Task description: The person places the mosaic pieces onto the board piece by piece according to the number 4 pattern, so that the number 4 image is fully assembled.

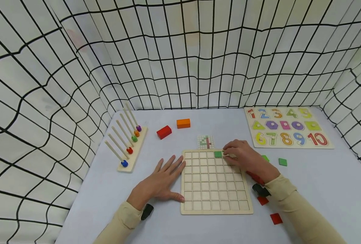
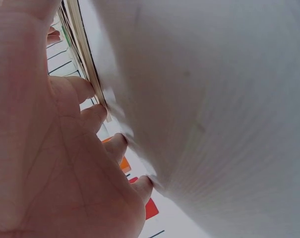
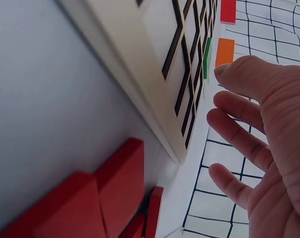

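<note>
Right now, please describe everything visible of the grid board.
The grid board looks wooden and pale, raised lines forming square cells inside a rim. It lies flat on the white table. One green tile sits in its far row. The left hand touches its left edge; the right hand is over its far right corner.

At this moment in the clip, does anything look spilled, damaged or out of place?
Nothing looks spilled or damaged. The untidiest spot is right of the grid board, where red tiles and green tiles lie loose at differing angles; they may simply be pieces awaiting use, so nothing clearly stands out.
</note>
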`<state>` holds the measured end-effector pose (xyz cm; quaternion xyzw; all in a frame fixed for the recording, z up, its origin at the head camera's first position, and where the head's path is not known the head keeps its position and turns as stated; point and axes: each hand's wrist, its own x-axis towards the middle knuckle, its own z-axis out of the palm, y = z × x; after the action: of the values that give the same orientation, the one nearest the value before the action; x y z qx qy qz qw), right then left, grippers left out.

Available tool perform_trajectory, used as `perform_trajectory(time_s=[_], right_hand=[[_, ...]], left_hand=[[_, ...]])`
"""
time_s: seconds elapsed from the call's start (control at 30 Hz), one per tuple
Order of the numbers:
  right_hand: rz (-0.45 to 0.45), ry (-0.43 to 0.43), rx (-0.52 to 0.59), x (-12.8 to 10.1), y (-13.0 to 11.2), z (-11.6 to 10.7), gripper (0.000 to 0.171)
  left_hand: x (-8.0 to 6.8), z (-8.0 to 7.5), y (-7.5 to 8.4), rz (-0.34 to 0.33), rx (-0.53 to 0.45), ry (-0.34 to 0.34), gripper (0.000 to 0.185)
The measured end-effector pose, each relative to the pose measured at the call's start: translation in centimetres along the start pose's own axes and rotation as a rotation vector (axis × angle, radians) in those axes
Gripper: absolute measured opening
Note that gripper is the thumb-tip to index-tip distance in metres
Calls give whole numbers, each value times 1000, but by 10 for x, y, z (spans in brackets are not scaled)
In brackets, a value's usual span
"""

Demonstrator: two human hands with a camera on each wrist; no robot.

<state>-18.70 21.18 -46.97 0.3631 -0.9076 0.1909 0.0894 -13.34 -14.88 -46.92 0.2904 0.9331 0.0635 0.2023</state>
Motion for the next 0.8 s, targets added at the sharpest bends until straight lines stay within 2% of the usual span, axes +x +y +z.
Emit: perform_trajectory(time_s=[0.23,0.43,0.67,0.8], right_hand=[[20,-13,12,-7,6,-7,14],[51,4,19,-23,14,-17,15],[44,53,-51,-43,26,-26,17],[84,30,-78,-50,31,-32,18]], left_hand=[[0,1,0,-6,-11,-1,126],[0,2,1,1,-22,-5,126],[-1,0,-1,4,-27,6,126],[-2,-1,-1,5,-31,8,126]])
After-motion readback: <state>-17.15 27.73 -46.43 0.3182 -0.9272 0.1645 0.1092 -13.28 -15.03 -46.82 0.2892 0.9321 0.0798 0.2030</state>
